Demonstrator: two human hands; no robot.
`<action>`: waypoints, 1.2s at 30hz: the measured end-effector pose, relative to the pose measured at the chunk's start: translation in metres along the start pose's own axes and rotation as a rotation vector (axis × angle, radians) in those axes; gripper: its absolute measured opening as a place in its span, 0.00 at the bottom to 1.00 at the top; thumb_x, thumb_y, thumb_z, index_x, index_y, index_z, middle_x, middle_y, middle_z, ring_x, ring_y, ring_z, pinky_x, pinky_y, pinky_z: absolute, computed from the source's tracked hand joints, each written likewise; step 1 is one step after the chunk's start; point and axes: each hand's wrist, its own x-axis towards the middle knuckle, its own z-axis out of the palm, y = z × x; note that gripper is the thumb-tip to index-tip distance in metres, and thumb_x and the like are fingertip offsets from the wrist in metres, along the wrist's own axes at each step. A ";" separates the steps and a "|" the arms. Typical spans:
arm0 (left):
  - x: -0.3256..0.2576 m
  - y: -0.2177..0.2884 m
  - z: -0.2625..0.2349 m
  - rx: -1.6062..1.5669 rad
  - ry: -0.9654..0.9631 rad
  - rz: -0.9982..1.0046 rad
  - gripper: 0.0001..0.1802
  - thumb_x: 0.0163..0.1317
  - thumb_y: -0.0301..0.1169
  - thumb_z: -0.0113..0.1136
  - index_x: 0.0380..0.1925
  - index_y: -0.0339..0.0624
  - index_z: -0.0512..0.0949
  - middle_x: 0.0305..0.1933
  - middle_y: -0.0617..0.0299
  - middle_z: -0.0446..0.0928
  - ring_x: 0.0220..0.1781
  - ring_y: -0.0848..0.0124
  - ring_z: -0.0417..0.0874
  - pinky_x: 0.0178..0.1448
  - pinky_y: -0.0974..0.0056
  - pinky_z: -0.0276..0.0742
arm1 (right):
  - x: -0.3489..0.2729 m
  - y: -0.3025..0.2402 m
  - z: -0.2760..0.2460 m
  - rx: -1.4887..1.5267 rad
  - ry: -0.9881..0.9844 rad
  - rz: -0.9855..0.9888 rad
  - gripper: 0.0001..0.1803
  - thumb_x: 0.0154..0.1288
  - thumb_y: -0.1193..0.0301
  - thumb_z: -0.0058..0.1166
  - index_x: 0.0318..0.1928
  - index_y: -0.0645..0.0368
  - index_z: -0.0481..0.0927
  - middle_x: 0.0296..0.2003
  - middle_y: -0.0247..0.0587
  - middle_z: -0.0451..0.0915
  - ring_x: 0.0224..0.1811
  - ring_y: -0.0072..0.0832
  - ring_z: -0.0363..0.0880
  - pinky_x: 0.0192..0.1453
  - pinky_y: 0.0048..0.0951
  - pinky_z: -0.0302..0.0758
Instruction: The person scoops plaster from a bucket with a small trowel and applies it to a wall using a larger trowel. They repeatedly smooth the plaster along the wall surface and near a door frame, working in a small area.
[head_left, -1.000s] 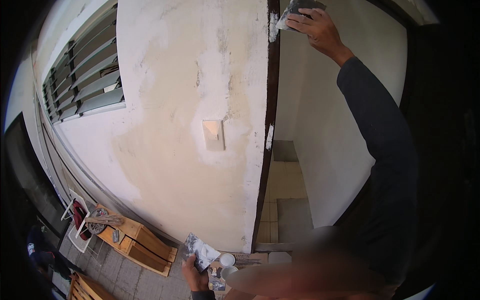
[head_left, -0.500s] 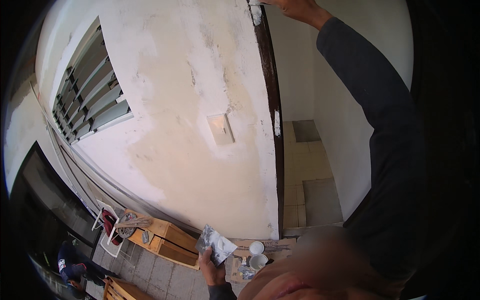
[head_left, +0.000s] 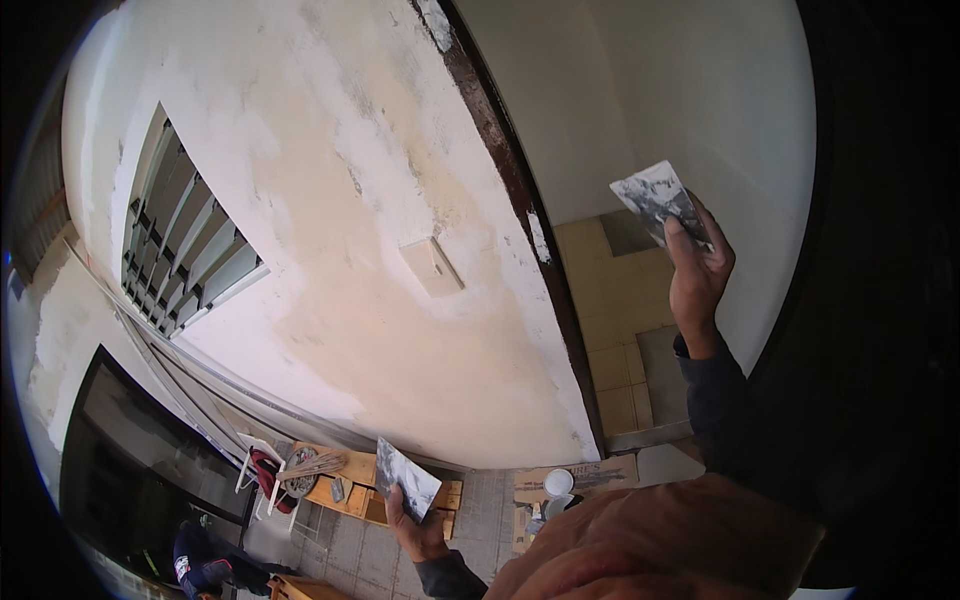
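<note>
My right hand is raised in front of the doorway, closed on a thin rectangular putty spreader smeared with white and dark grey. Lower down, my left hand grips a second flat putty spreader, its face streaked with white paste. Neither spreader touches the wall, which is cream with patchy white filler. A dark brown door frame runs along its right edge, with white dabs on it. On the wall is a pale switch plate.
A louvred window is set in the wall at left. Below stand a wooden bench with a bundle of sticks on it, and a white chair. An open tub sits on flattened cardboard. Another person is bending at lower left.
My right hand has come down from the top of the door frame to in front of the doorway, bringing its spreader into sight. The view has tilted; my left hand still holds its spreader low.
</note>
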 end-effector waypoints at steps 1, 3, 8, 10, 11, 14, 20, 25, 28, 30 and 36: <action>0.002 0.004 0.005 0.000 -0.015 0.007 0.15 0.69 0.32 0.61 0.53 0.38 0.78 0.51 0.59 0.85 0.49 0.67 0.88 0.49 0.62 0.84 | -0.034 0.011 -0.014 0.083 0.047 0.161 0.20 0.71 0.79 0.55 0.62 0.72 0.78 0.51 0.41 0.85 0.53 0.24 0.82 0.60 0.29 0.77; 0.006 0.008 0.020 -0.001 -0.082 -0.017 0.15 0.69 0.31 0.60 0.53 0.37 0.78 0.51 0.59 0.85 0.49 0.67 0.88 0.49 0.63 0.85 | -0.096 0.031 -0.027 0.220 0.185 0.649 0.22 0.67 0.80 0.57 0.61 0.69 0.79 0.50 0.40 0.85 0.51 0.22 0.83 0.60 0.26 0.77; 0.010 -0.039 0.090 0.046 -0.148 -0.145 0.16 0.71 0.30 0.55 0.55 0.36 0.77 0.53 0.57 0.84 0.52 0.65 0.87 0.53 0.61 0.84 | -0.175 0.027 -0.026 0.075 -0.409 0.545 0.19 0.71 0.80 0.54 0.60 0.60 0.83 0.55 0.38 0.84 0.58 0.31 0.80 0.65 0.33 0.74; 0.007 -0.069 0.120 0.115 -0.195 -0.286 0.18 0.71 0.30 0.55 0.58 0.34 0.75 0.56 0.54 0.82 0.56 0.61 0.85 0.62 0.56 0.81 | -0.167 0.025 -0.019 -0.043 -0.618 0.127 0.21 0.66 0.80 0.60 0.58 0.52 0.85 0.55 0.38 0.84 0.58 0.36 0.79 0.63 0.36 0.75; 0.001 -0.084 0.134 0.052 -0.259 -0.335 0.19 0.71 0.30 0.55 0.59 0.33 0.74 0.57 0.53 0.82 0.57 0.60 0.85 0.63 0.55 0.81 | -0.162 0.022 -0.014 -0.064 -0.674 -0.060 0.22 0.62 0.80 0.62 0.57 0.49 0.86 0.55 0.36 0.83 0.57 0.36 0.79 0.62 0.38 0.75; -0.011 -0.107 0.163 -0.052 -0.320 -0.488 0.22 0.70 0.29 0.56 0.62 0.32 0.72 0.59 0.48 0.80 0.58 0.55 0.84 0.66 0.51 0.79 | -0.141 0.017 -0.007 -0.180 -0.799 -0.240 0.22 0.59 0.74 0.64 0.54 0.41 0.89 0.55 0.31 0.83 0.56 0.36 0.78 0.62 0.44 0.72; -0.021 -0.107 0.145 0.108 -0.255 -0.344 0.21 0.71 0.30 0.55 0.61 0.33 0.72 0.58 0.50 0.81 0.58 0.59 0.85 0.65 0.53 0.81 | -0.143 0.027 -0.018 -0.259 -0.925 -0.204 0.23 0.57 0.76 0.60 0.52 0.41 0.89 0.54 0.31 0.82 0.55 0.35 0.78 0.63 0.44 0.71; -0.019 -0.089 0.083 -0.117 -0.133 -0.292 0.19 0.70 0.29 0.58 0.59 0.35 0.76 0.54 0.55 0.84 0.51 0.64 0.88 0.57 0.60 0.86 | -0.205 0.054 -0.040 -0.239 -1.000 0.038 0.27 0.56 0.83 0.57 0.56 0.45 0.88 0.53 0.34 0.84 0.56 0.36 0.80 0.62 0.37 0.75; -0.023 -0.074 0.073 -0.016 -0.020 -0.129 0.18 0.70 0.29 0.58 0.58 0.36 0.77 0.53 0.55 0.84 0.51 0.64 0.88 0.55 0.59 0.86 | -0.242 0.068 -0.052 0.116 -0.891 0.841 0.26 0.63 0.85 0.54 0.60 0.51 0.85 0.54 0.37 0.85 0.55 0.32 0.81 0.62 0.32 0.75; -0.029 -0.069 0.083 0.056 0.107 -0.093 0.18 0.70 0.29 0.57 0.58 0.36 0.77 0.52 0.55 0.84 0.51 0.65 0.87 0.55 0.59 0.86 | -0.251 0.074 -0.062 0.203 -0.765 1.148 0.21 0.71 0.82 0.53 0.63 0.61 0.81 0.57 0.40 0.84 0.55 0.23 0.80 0.61 0.26 0.76; -0.028 -0.065 0.146 0.248 -0.156 -0.034 0.17 0.70 0.26 0.56 0.57 0.31 0.74 0.50 0.54 0.83 0.47 0.65 0.88 0.51 0.61 0.86 | -0.180 0.073 -0.047 0.091 -0.838 0.774 0.17 0.73 0.80 0.53 0.59 0.60 0.83 0.52 0.47 0.86 0.54 0.34 0.84 0.60 0.33 0.78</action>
